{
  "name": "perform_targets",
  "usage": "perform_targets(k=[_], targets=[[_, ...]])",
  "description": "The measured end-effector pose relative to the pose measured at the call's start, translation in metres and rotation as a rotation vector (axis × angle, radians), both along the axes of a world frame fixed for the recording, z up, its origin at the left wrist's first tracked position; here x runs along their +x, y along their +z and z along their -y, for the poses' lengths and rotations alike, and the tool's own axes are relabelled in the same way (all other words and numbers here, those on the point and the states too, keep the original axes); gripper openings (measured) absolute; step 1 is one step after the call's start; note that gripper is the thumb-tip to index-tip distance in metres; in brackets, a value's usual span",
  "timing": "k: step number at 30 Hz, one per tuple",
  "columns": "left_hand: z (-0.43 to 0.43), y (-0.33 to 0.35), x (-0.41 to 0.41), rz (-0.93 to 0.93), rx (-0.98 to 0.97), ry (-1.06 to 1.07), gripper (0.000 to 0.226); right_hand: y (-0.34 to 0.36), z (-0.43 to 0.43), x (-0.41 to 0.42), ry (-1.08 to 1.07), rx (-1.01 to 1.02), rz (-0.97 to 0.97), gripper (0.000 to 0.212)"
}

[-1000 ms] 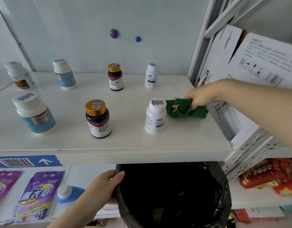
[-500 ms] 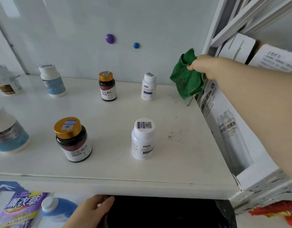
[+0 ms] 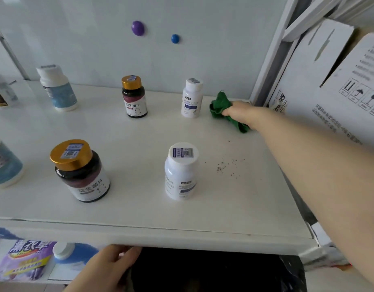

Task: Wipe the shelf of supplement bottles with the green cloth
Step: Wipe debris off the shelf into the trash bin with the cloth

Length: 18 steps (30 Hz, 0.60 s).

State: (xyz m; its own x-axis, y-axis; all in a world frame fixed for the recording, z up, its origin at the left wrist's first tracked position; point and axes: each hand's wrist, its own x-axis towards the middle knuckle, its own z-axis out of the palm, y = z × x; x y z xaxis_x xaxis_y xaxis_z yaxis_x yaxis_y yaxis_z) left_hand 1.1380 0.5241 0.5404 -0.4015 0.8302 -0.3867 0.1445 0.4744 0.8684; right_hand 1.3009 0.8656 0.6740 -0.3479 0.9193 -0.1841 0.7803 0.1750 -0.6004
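My right hand (image 3: 243, 113) grips the bunched green cloth (image 3: 220, 106) and presses it on the white shelf (image 3: 139, 148) at the back right corner, just right of a small white bottle (image 3: 192, 98). Dark crumbs (image 3: 226, 166) lie on the shelf in front of the cloth. A second white bottle (image 3: 181, 171) stands at the front middle, a gold-capped dark bottle (image 3: 80, 171) at the front left, another gold-capped one (image 3: 134, 96) at the back. My left hand (image 3: 110, 268) holds the rim of a black bin bag (image 3: 215, 270) below the shelf edge.
Blue-labelled white bottles stand at the back left (image 3: 56, 88) and the far left (image 3: 3, 165). White cardboard boxes (image 3: 321, 81) fill the space right of the shelf post. A purple pouch (image 3: 23, 260) and a blue bottle (image 3: 74, 255) lie on the lower shelf.
My right hand lifted the cloth from beside the front white bottle, raised it near the back post, then brought it down onto the shelf's back right corner. The view moved closer.
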Motion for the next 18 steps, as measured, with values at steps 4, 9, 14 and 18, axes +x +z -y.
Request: perform_targets(k=[4,9,14,18], targets=[[0.000,0.003,0.003,0.049,0.058,-0.029,0.038,-0.006,0.046,0.010,0.032,0.016,-0.059,0.041],[-0.002,0.006,0.005,0.176,-0.053,-0.011,0.026,-0.010,0.106,0.027,0.064,0.069,-0.014,0.041],[0.003,0.015,0.010,0.192,-0.041,-0.019,0.015,-0.014,0.164,0.050,0.127,0.070,-0.005,0.037],[0.008,0.018,0.013,0.258,-0.069,-0.033,0.019,-0.010,0.204,0.075,0.168,-0.018,-0.033,0.043]])
